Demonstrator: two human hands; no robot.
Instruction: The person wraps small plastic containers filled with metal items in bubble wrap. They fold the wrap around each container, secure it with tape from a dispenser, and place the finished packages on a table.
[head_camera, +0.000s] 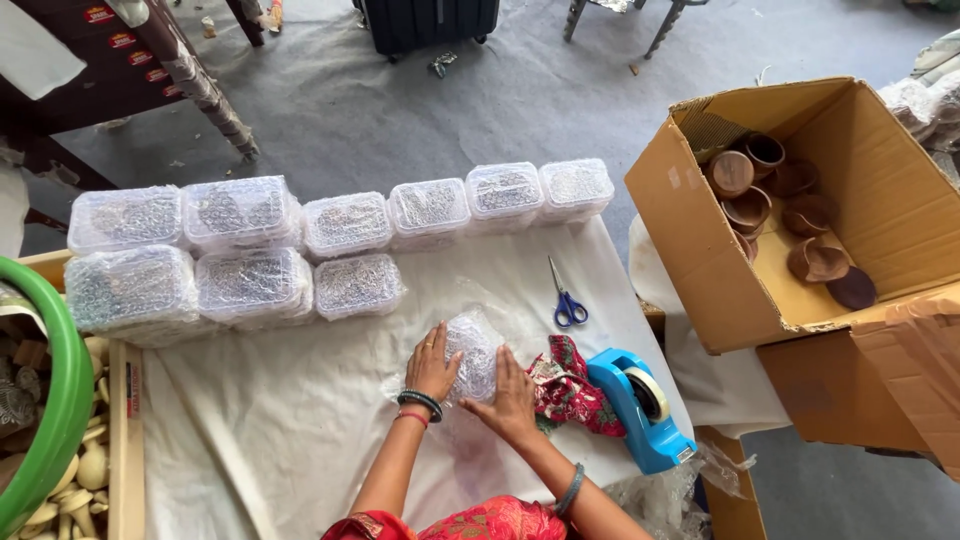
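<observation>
on the white cloth near the table's front edge, the left hand (431, 366) and right hand (510, 400) press flat against a small bundle (473, 350) swathed in clear bubble wrap, fingers together and laid on its sides. beside the right hand lie a red patterned cloth (570, 390) and a blue tape dispenser (640, 408). beyond, blue-handled scissors (566, 298), then rows of wrapped boxes (345, 225).
</observation>
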